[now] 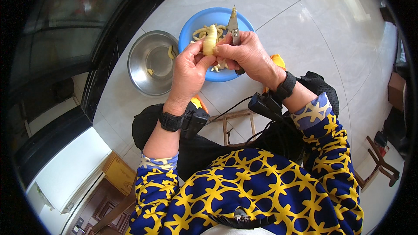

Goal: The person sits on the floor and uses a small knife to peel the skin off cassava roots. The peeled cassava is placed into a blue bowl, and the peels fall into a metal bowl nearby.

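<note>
A pale yellow, ridged root-like piece (210, 40) is pinched upright between the fingers of my left hand (191, 71). My right hand (251, 55) touches its lower end with the thumb and also holds a riveted metal blade (233, 26), which points away from me; the tool's handle is mostly hidden by the palm. Below both hands is a blue plastic basin (191, 18) with several pale, curved pieces (202, 32) inside. To its left stands a stainless steel bowl (140, 62), holding a few small yellowish pieces (170, 52).
Both vessels stand on a tiled floor (294, 29). A wooden frame (232, 114) lies between my knees, with black cables over it. At the left is a dark glossy cabinet (107, 39); a yellow box (119, 173) is at lower left, a wooden chair or stool (375, 166) at right.
</note>
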A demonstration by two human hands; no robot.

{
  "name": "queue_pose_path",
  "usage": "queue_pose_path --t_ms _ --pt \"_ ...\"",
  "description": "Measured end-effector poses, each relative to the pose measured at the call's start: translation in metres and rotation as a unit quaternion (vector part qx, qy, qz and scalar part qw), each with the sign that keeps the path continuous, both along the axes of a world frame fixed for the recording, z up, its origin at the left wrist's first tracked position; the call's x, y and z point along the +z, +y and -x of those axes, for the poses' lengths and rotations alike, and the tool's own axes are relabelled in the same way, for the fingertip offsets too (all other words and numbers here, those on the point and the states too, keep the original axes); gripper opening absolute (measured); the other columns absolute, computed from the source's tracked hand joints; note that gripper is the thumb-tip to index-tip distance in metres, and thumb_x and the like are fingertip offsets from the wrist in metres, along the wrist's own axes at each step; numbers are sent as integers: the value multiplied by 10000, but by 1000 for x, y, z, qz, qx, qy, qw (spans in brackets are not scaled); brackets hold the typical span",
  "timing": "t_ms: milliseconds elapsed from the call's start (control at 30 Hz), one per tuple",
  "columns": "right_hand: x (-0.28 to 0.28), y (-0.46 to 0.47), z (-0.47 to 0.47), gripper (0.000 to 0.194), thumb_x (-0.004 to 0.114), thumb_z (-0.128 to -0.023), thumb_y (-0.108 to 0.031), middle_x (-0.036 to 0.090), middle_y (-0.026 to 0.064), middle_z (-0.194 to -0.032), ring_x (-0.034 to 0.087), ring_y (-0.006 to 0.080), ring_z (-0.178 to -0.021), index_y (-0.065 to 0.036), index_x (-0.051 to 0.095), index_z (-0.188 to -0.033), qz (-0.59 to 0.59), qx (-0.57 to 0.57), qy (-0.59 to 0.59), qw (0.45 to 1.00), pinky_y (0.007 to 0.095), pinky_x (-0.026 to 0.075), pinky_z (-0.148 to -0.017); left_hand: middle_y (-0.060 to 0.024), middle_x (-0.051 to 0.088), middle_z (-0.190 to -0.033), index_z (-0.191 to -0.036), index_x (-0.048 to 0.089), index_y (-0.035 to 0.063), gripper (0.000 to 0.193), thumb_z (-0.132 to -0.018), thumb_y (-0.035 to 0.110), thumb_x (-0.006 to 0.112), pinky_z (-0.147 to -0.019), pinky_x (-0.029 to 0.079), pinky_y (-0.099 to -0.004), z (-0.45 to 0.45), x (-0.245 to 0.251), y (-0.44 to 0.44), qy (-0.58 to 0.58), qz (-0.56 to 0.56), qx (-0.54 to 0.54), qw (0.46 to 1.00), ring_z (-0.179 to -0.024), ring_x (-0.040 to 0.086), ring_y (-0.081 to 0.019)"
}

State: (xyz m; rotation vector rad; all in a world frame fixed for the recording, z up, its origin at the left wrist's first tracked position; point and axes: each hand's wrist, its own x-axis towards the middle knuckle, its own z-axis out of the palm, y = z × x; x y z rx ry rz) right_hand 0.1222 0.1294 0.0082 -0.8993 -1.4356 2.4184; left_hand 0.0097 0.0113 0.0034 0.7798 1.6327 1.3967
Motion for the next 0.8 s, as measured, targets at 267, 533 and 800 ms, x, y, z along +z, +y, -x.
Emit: queue_pose_path --t_ms 267,533,800 --pt "-5 3 -1 105 644 -770 -112 573 27 -597 503 57 -445 -22 598 -739 48 5 3 999 174 401 -395 -73 615 -954 -1145 522 -36 280 -869 13 518 -781 513 -259 5 8 0 -128 18 -23 991 -830 610 -119" --pt "-1 -2 -2 152 644 -778 -144 568 19 -627 507 55 -464 -14 572 -812 27 -15 0 1000 176 399 -404 -87 609 -989 -1164 514 -34 296 -870 3 504 -774 526 -267 3 7 2 -144 1 1 990 -869 605 -135" --pt "0 -1 -2 151 644 -780 -149 561 12 -603 512 52 -461 -10 587 -789 -31 5 -10 999 178 403 -397 -96 617 -989 -1181 506 -34 320 -863 -9 506 -752 530 -261 4 5 0 -79 22 -29 996 -832 617 -131"
